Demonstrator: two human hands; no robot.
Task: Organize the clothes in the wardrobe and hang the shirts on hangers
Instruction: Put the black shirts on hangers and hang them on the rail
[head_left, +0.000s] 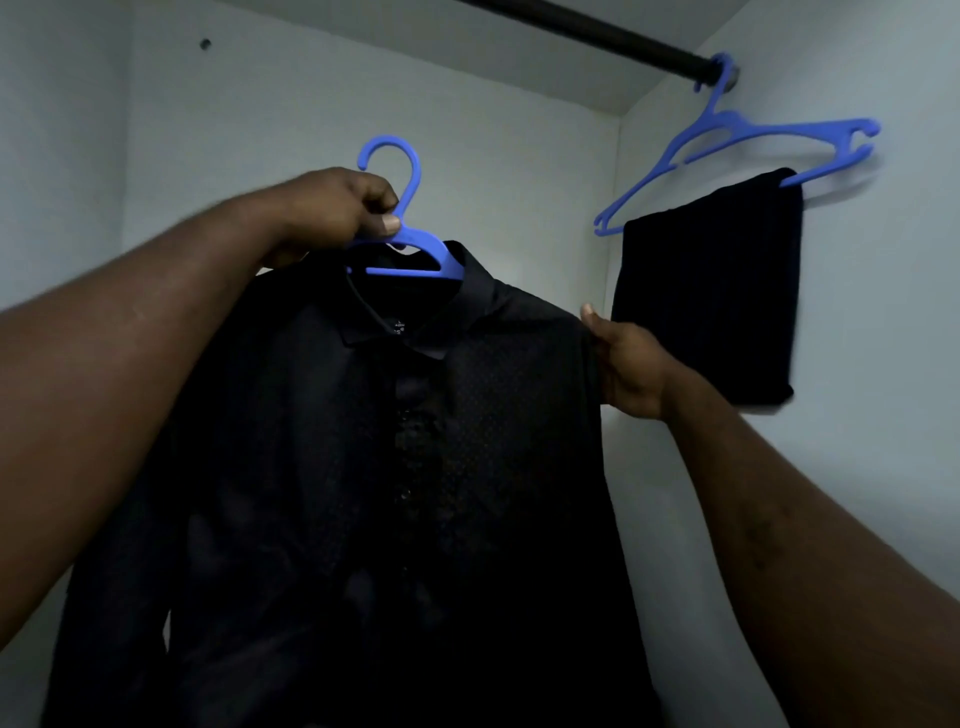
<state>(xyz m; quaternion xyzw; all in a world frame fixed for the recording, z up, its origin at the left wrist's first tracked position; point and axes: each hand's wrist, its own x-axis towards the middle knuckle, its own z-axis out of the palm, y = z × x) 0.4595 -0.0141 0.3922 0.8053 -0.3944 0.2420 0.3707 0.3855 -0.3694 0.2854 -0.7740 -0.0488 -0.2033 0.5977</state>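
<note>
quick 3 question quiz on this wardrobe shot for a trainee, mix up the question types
1. True or false: the left hand grips the blue plastic hanger that carries the black button-up shirt.
2. Fill in: the second blue hanger, hooked on the dark metal rod, carries a folded garment coloured ____.
3. The right hand holds: A) the rod B) the shirt's shoulder C) the second hanger.
Key: 1 true; 2 black; 3 B.
</note>
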